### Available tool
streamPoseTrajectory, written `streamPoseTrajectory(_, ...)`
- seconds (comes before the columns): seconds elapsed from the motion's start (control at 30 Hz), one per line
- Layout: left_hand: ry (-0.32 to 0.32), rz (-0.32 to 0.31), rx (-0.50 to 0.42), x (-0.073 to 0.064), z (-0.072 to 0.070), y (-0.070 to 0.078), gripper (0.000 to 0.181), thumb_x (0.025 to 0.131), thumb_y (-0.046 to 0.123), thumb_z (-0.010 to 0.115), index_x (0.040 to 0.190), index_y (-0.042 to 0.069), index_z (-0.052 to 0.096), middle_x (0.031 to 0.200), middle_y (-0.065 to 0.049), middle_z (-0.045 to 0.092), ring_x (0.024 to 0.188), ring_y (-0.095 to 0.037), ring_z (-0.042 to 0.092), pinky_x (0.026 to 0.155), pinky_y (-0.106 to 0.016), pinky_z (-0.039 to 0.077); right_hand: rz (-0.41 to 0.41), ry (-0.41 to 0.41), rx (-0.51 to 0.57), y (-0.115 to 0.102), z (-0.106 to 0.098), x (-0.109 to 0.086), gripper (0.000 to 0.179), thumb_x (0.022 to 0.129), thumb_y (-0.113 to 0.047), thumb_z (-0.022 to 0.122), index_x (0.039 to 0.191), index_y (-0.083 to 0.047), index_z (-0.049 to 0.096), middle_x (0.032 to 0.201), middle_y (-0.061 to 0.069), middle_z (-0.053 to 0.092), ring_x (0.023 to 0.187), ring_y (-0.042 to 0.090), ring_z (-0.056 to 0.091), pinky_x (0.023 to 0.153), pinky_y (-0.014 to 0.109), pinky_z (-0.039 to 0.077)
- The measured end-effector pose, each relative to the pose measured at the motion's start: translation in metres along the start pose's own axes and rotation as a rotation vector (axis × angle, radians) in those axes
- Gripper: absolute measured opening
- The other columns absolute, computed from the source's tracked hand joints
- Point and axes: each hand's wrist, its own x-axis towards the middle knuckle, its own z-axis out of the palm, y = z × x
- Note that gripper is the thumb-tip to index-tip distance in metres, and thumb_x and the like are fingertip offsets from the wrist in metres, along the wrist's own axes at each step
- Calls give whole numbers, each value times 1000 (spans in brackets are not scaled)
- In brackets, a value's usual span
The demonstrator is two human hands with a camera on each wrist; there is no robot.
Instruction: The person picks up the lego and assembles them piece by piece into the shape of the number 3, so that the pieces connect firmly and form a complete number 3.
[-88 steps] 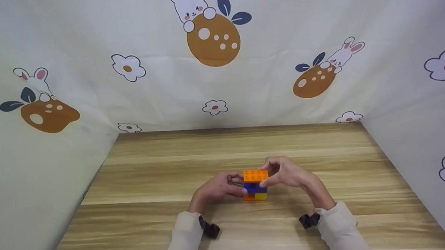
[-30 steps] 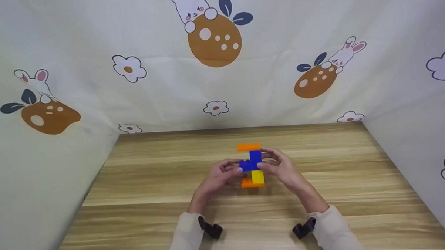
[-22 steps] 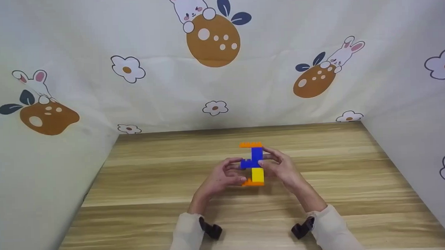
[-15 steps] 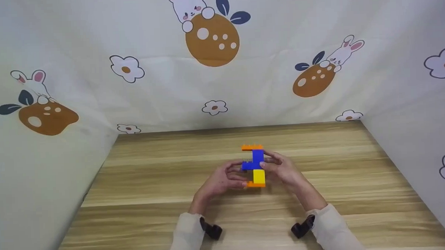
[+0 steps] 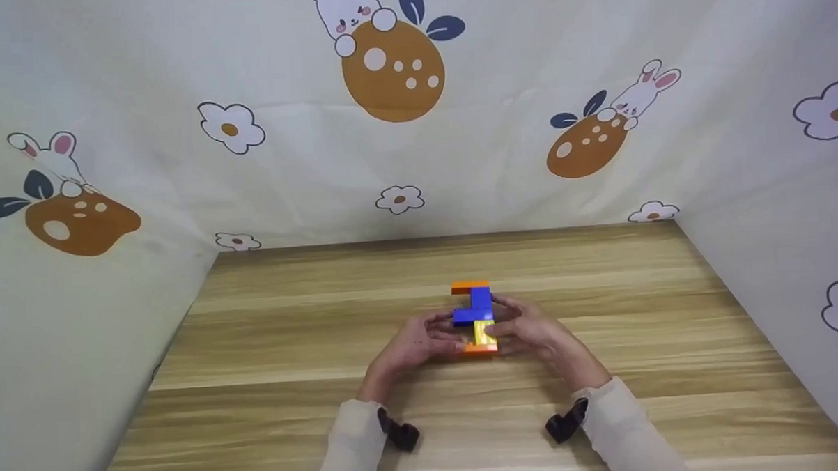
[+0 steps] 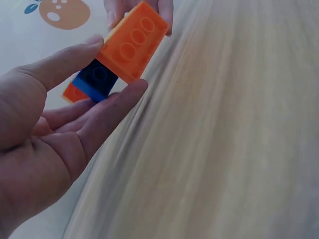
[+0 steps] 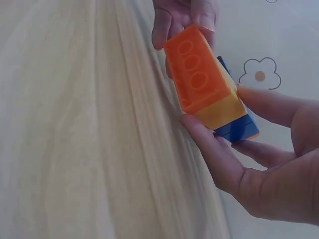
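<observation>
Both hands hold one stack of toy building bricks above the table. It has an orange brick [image 5: 463, 287] at the far end, blue bricks [image 5: 481, 298] in the middle, then a yellow brick [image 5: 481, 326] and another orange brick [image 5: 477, 350] nearest the wearer. My left hand [image 5: 412, 344] pinches the near orange brick's left end between thumb and fingers. On the other side my right hand [image 5: 537, 334] grips the stack, its thumb on the yellow brick. Both wrist views show the hollow underside of the orange brick [image 6: 135, 42]; the right hand's fingertip touches that brick's edge [image 7: 197, 74].
A wood-grain table [image 5: 293, 421] lies under the hands. Light cloth walls [image 5: 306, 184] printed with rabbits and flowers stand at its back and sides. Black wrist cameras [image 5: 401, 435] sit at the cream sleeves [image 5: 353, 440].
The stack was lifted from lower down and turned to show its side. Lately its far end has tipped away and down, and the right thumb has slid from blue to yellow.
</observation>
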Motion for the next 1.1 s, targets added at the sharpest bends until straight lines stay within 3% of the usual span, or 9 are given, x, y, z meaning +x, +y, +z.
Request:
streamPoseTrajectory(0.23,7,-23,-68,-3,4,0,66,90,10,75,147,-4,45,122,-23,69,107,-24,70,85,-35,61,56,85,-50,3,5,-1,79,90,0,69,157,-9,29,144,28,50,93,20,68,75,40,62)
streamPoseTrajectory(0.63,80,-80,34,1,20,9,61,89,15,76,142,-3,51,119,-17,71,94,-18,70,84,-33,61,61,116,-115,7,5,-10,77,90,1,69,157,-10,32,138,26,55,84,18,66,74,38,61)
streamPoseTrajectory(0.93,166,-109,141,5,31,13,54,91,20,74,137,-2,58,133,-15,66,95,-18,62,84,-29,55,57,130,-131,9,6,-10,78,89,2,70,156,-6,32,135,27,56,86,19,66,77,42,62)
streamPoseTrajectory(1.1,220,-103,174,4,36,11,42,89,17,76,125,-4,67,123,-16,71,89,-17,62,80,-28,55,70,133,-138,12,9,-8,76,88,4,69,155,-3,33,129,26,56,83,20,66,76,42,62)
